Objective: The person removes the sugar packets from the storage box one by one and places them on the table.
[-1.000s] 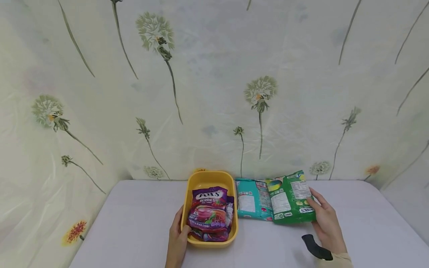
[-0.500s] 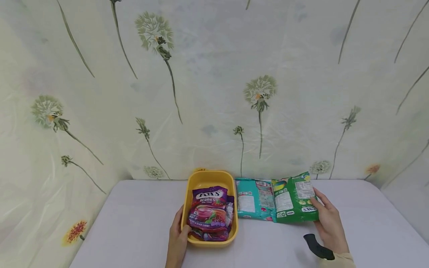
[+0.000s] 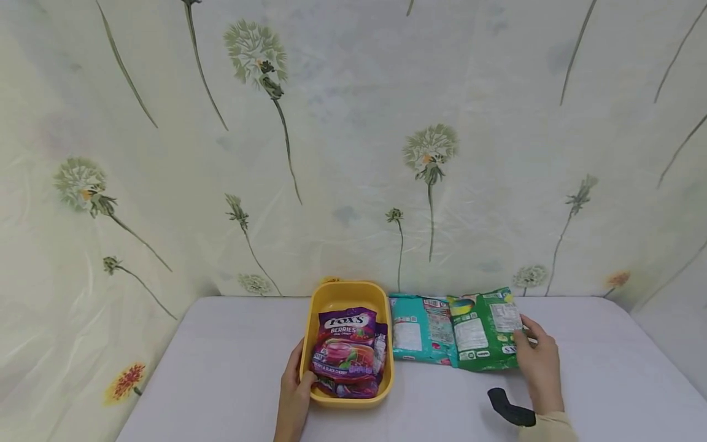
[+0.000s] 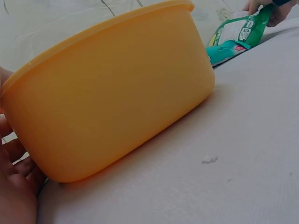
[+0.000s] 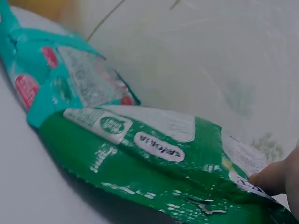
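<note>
At the left we see the left hand (image 3: 294, 383) gripping the yellow bin (image 3: 349, 404) by its near left corner, thumb over the rim and fingers along the outside of the wall. The bin stands upright on the white-covered table (image 3: 221, 374). Inside it we find a purple bag (image 3: 347, 351) lettered FOX'S BERRIES, face up, with more purple packaging (image 3: 379, 351) showing beside it on the right. Just beyond the bin's right wall lies a teal bag (image 3: 407, 336), printed panels upward. Next comes a green bag (image 3: 478, 345), its left edge meeting the teal bag's right edge; we cannot tell how far they overlap. We see the right hand (image 3: 540, 367) pinching the green bag at its right side, thumb on top. Near that wrist we notice a curved black piece (image 3: 510, 410) and a pale sleeve (image 3: 547, 428). Behind everything we have a backdrop (image 3: 353, 153) printed with dandelions.
</note>
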Tool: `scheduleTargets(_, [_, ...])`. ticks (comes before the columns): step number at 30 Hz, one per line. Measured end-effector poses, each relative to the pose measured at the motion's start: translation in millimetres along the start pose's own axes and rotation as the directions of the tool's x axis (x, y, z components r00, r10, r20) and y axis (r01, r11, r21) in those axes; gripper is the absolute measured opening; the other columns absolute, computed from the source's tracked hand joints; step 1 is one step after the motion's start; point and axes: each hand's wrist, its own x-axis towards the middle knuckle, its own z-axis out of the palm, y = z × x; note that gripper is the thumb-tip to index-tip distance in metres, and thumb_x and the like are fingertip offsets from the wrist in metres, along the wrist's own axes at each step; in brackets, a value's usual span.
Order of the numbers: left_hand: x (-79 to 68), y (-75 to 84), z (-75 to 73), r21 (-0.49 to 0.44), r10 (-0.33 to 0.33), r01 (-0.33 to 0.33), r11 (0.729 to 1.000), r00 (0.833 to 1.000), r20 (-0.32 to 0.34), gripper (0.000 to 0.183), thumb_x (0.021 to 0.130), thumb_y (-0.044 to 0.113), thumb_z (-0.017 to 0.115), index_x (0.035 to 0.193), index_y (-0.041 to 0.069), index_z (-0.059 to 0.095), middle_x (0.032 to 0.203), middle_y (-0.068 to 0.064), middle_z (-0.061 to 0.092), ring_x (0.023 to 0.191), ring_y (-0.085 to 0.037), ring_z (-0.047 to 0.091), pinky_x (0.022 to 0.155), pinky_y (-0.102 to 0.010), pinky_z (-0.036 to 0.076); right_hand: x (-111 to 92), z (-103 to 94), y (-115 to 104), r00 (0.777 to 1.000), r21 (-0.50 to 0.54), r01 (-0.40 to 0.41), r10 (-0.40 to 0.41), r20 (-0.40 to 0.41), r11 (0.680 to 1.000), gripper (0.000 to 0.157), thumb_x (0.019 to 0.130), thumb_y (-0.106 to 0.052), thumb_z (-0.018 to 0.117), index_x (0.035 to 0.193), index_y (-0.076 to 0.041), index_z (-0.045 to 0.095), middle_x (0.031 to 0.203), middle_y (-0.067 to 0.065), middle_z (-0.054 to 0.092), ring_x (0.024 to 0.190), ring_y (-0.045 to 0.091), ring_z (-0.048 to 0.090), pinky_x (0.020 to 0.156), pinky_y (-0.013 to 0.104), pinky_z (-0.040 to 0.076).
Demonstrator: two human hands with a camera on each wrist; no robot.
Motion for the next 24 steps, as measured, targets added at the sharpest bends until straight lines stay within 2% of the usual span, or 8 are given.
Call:
scheduleTargets(3, [-0.3,-0.6,0.3,-0.006,0.0,0.0,1.0,1.0,-0.001,0.069,0.079,0.002,0.05,0.146,0.013,0.034,0.152,-0.01,0.035,0.141,-0.031,0.031,0.112,-0.049,0.029,0.3,4.0,3.6,0.995,-0.11,0.062,-0.071,-0.077,0.992,0.048,0.097,-0.017,0.039,0.142,-0.001,0.039,0.118,0.028,0.043,0.099,0.035,0.043,0.066,0.031,0.036])
scheduleTargets(8, [0.8,-2.5,0.8,-0.012,0.019,-0.019,1.0,1.0,-0.005,0.069,0.079,0.002,0.05,0.145,0.014,0.036,0.152,-0.009,0.035,0.141,-0.029,0.032,0.111,-0.048,0.03,0.7,5.2,5.0,0.985,-0.203,0.1,-0.126,-0.119,0.974,0.045,0.095,-0.016,0.041,0.135,0.005,0.046,0.109,0.027,0.048,0.093,0.036,0.045,0.067,0.037,0.032])
scheduleTargets(10, [1.4,-2.8,0.9,-0.017,0.028,-0.028,0.999,1.0,-0.006,0.069,0.079,0.001,0.05,0.145,0.014,0.036,0.152,-0.008,0.036,0.141,-0.029,0.032,0.111,-0.047,0.03,0.7,5.8,4.9,0.982,-0.224,0.104,-0.136,-0.134,0.969,0.044,0.094,-0.016,0.043,0.133,0.005,0.048,0.106,0.026,0.05,0.092,0.036,0.046,0.067,0.04,0.031])
scheduleTargets(13, [1.8,-3.2,0.9,-0.017,0.028,-0.029,0.999,1.0,-0.011,0.069,0.079,0.001,0.05,0.145,0.014,0.036,0.152,-0.007,0.036,0.141,-0.028,0.031,0.111,-0.047,0.03,-1.1,7.4,4.4,0.977,-0.237,0.095,-0.136,-0.163,0.967,0.042,0.094,-0.015,0.044,0.13,0.005,0.051,0.105,0.026,0.051,0.093,0.039,0.047,0.073,0.05,0.032])
scheduleTargets(17, [1.5,-3.8,0.6,-0.007,0.021,-0.021,1.0,1.0,-0.016,0.068,0.079,0.001,0.049,0.145,0.013,0.036,0.152,-0.008,0.036,0.142,-0.029,0.031,0.112,-0.047,0.029,-3.8,10.6,4.9,0.97,-0.252,0.072,-0.126,-0.209,0.965,0.04,0.093,-0.014,0.045,0.129,0.002,0.053,0.109,0.027,0.054,0.098,0.044,0.047,0.081,0.063,0.026])
scheduleTargets(24, [1.3,-4.2,0.1,-0.006,0.012,-0.013,1.0,1.0,-0.021,0.068,0.079,0.001,0.049,0.145,0.014,0.036,0.152,-0.008,0.036,0.141,-0.029,0.032,0.112,-0.048,0.03,-2.7,14.9,8.4,0.969,-0.256,0.051,-0.11,-0.223,0.965,0.04,0.093,-0.013,0.046,0.129,0.002,0.053,0.109,0.029,0.054,0.1,0.046,0.046,0.082,0.063,0.024])
